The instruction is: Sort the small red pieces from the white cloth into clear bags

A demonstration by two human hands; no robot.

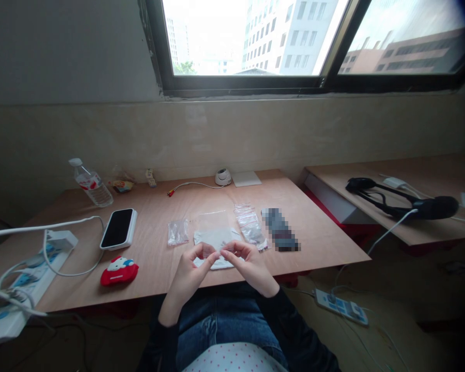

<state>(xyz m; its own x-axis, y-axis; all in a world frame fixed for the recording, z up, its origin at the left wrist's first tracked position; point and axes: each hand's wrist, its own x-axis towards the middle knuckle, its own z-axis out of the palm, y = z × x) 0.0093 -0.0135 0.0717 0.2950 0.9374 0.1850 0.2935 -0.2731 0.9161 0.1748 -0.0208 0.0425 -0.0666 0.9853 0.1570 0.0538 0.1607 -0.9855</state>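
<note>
"How do the grips stand?"

"Narrow. The left grip (189, 274) and right grip (251, 266) pinch together above the desk (151, 243), fingertips (216, 255) meeting. I can't tell whether they hold anything."

"What's beneath them?"

"A white packet (213, 243) lies just below, with a clear plastic bag (213, 222) beyond it. A small clear bag (177, 232) lies to the left, a red-marked bag (250, 225) to the right."
</note>
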